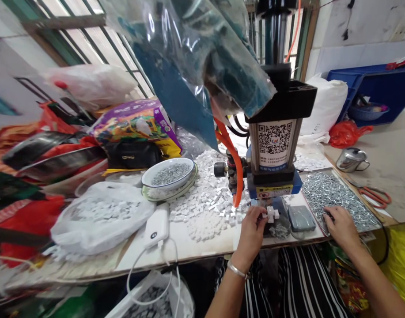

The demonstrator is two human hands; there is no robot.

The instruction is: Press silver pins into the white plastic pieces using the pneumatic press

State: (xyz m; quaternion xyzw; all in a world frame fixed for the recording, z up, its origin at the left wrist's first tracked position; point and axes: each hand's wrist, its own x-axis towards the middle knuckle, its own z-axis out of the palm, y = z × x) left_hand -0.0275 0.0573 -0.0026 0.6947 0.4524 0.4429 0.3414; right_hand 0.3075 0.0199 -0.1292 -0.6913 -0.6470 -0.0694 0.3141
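Note:
My left hand, with a silvery bangle on the wrist, pinches a small white plastic piece under the head of a black and blue press. Just below that piece lies a small heap of grey metal bits. On the right, my right hand reaches over the near left edge of a tray full of short metal pins. Its fingers are curled together at the pins, and whatever they hold is too small to make out. Between both hands sits a flat grey box.
Loose white plastic pieces cover the table left of the press. Beyond them stand a bowl of metal pins, a white power bank with a cable, and a plastic bag. Scissors and a metal cup lie right.

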